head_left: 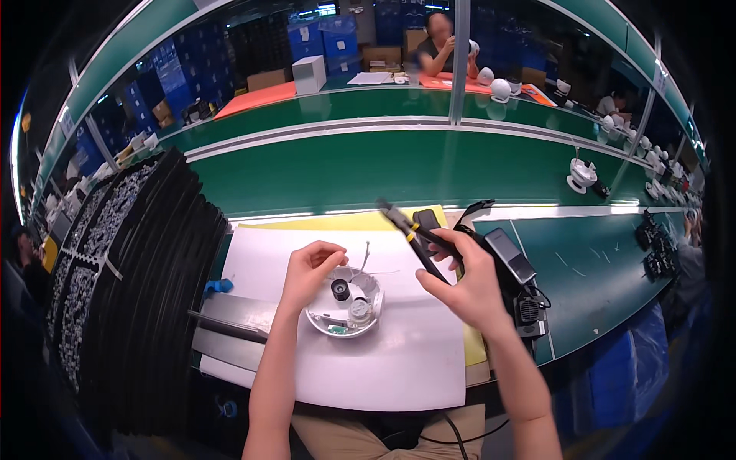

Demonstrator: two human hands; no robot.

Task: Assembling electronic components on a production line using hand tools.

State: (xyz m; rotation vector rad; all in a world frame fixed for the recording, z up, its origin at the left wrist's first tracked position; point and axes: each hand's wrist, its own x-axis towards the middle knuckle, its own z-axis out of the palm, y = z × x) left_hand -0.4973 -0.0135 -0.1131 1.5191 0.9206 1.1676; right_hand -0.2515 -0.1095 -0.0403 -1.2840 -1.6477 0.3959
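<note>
A white round housing (pixel 376 318) lies on the white sheet, its inner side facing up. Inside it are a black lens barrel (pixel 340 289), a round white part (pixel 359 309) and a small green circuit board (pixel 337 330). Thin wires (pixel 366 253) stick up from its far edge. My left hand (pixel 309 272) is at the housing's upper left, fingers curled in toward the thumb; whatever they may hold is hidden. To the right, above the sheet, my right hand (pixel 468 280) grips pliers (pixel 414 234) with black-and-yellow handles. Their blurred jaws point up and left, apart from the housing.
Stacked black trays (pixel 165 253) rise at the left, beside a metal strip (pixel 238 322). A grey boxy device (pixel 510 257) and black cables lie right of the sheet. Beyond runs a green conveyor belt (pixel 322 172) carrying a white device (pixel 581 176). A person (pixel 437 54) sits across it.
</note>
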